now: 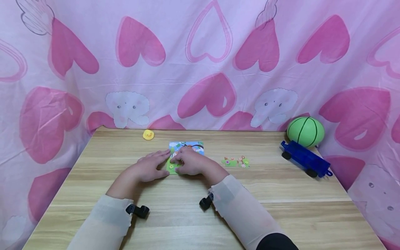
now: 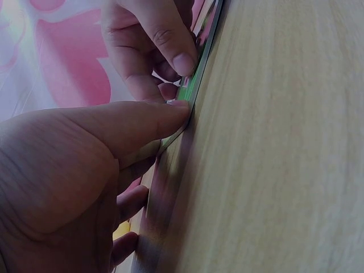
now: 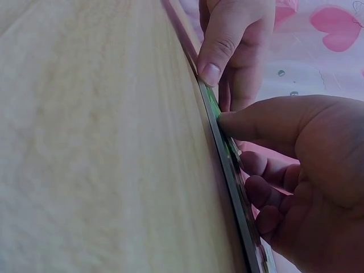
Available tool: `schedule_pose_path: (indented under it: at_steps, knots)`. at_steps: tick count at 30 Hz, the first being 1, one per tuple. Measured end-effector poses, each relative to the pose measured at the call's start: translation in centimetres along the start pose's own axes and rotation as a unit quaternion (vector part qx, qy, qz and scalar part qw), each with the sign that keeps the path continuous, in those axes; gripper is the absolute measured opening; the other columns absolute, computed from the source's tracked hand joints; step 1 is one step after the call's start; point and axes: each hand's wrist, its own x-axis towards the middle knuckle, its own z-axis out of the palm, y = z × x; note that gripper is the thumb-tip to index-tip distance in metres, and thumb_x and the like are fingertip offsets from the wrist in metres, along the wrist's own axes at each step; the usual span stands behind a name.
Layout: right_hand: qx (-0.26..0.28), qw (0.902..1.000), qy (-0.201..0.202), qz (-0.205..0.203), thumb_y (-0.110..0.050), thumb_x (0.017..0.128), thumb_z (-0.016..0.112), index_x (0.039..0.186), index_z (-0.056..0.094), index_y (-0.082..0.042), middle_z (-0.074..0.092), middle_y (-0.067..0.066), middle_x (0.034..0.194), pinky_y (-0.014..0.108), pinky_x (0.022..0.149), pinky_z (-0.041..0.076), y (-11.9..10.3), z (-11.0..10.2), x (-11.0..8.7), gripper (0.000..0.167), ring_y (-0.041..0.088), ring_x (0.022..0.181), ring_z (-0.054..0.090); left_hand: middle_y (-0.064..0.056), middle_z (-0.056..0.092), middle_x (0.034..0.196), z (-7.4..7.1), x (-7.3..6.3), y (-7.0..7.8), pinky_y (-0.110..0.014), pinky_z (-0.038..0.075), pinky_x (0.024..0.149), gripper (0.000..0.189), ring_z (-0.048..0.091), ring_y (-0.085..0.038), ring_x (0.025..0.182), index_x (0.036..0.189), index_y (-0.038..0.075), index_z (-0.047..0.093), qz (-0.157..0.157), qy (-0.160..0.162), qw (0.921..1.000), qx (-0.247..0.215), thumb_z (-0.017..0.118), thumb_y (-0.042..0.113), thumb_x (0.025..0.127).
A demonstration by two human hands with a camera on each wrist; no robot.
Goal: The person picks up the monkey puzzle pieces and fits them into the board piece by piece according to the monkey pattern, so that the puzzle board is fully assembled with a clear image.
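Observation:
A flat picture puzzle board (image 1: pixel 196 147) with a green and blue print lies on the table, partly covered by both hands. My left hand (image 1: pixel 152 166) rests at its left side, fingers stretched toward the far corner and thumb at the near corner. In the left wrist view that thumb touches the board's corner. My right hand (image 1: pixel 190 161) is over the middle of the board with bent fingers, thumb and index tips down on the green part. I cannot tell whether a piece is between them. Several loose puzzle pieces (image 1: pixel 235 161) lie right of the board.
A yellow toy duck (image 1: pixel 148 134) sits near the table's back edge. At the right stand a blue toy trailer (image 1: pixel 306 159) with black wheels and a green ball (image 1: pixel 305 132) behind it. A pink heart-print cloth (image 1: pixel 206 93) hangs behind the wooden table (image 1: pixel 175 222).

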Motion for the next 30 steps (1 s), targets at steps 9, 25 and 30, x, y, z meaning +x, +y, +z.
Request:
schedule_pose_path:
  at_steps: [9,25,30]
  knots:
    - [0.003,1.0,-0.002,-0.004,-0.024,0.1,0.073,0.143,0.071,-0.029,0.06,-0.009,0.117,0.032,0.105,0.047,0.1,0.0,0.0,0.043,0.01,0.106,0.052,-0.005,0.027,0.18,-0.1,-0.1,0.1,-0.08,0.022,0.125,0.081,0.023,-0.045,0.165,0.17,0.021,0.032,0.004,0.0,1.0,0.0,0.069,0.046,0.103]
    - [0.141,0.9876,0.065,0.019,-0.019,0.102,0.072,0.147,0.067,-0.02,0.07,-0.002,0.115,0.032,0.08,0.06,1.4,-3.5,-2.1,0.046,0.016,0.094,0.067,-0.004,0.026,0.18,0.1,-0.1,0.1,-0.078,0.023,0.126,0.081,0.023,-0.044,0.166,0.17,0.022,0.032,0.006,0.002,1.0,0.0,0.069,0.047,0.102]
    - [0.147,0.9815,0.102,0.067,-0.024,0.102,0.072,0.147,0.066,-0.026,0.07,-0.007,0.115,0.034,0.089,0.057,4.2,-5.1,-4.7,0.045,0.017,0.105,0.064,-0.002,0.025,0.18,0.2,0.0,0.1,-0.077,0.023,0.127,0.082,0.022,-0.042,0.166,0.17,0.022,0.032,0.004,0.003,1.0,0.004,0.069,0.047,0.102]
